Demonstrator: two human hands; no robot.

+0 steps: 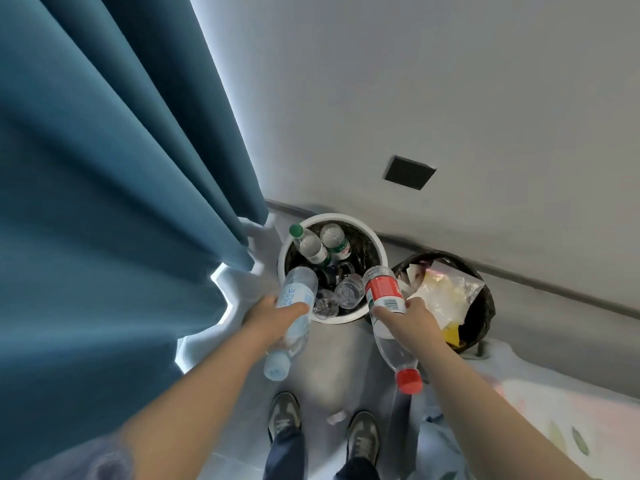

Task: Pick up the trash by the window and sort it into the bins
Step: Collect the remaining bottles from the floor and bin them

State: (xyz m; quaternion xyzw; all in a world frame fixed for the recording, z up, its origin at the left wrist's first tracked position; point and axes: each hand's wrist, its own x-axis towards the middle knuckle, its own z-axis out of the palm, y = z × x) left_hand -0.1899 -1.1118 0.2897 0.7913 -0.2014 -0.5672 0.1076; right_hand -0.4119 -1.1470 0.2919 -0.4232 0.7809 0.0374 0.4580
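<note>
A teal curtain (114,174) hangs beside a white wall (415,81) over grey floor (332,368).

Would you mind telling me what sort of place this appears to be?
Likely a bedroom: a floor-length teal curtain, patterned bedding at the right, and a white bin and a black bin by the wall.

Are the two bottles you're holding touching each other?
Apart. The head view shows floor between the red-capped bottle and the blue-capped bottle.

One wide-angle head-worn camera looks forward and steeply down, close above a round white plastic bin (341,318) beside a pale wall (450,81).
</note>
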